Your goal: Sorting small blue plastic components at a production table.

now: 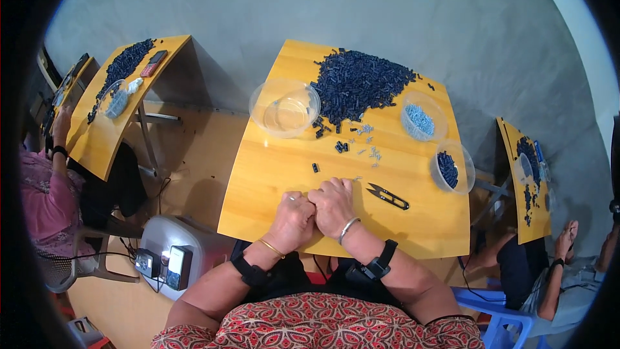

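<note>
My left hand (294,218) and my right hand (332,208) meet above the near edge of the yellow wooden table (258,200). Both are closed with fingers curled in; whatever they pinch between them is hidden. Just ahead lies a single small black piece (315,168), with a few similar black pieces (341,147) beyond it. Small silvery pieces (374,154) are scattered near the middle. To the right of my right hand rest black thread snips (388,196). A large heap of small dark tubular pieces (361,84) covers the far part.
A transparent bowl (257,111) stands at the far left. On the right are a bowl of light blue pieces (420,121) and a bowl of dark pieces (447,169). Other people work at side tables (103,148). A grey bin (210,245) with devices stands left of my table.
</note>
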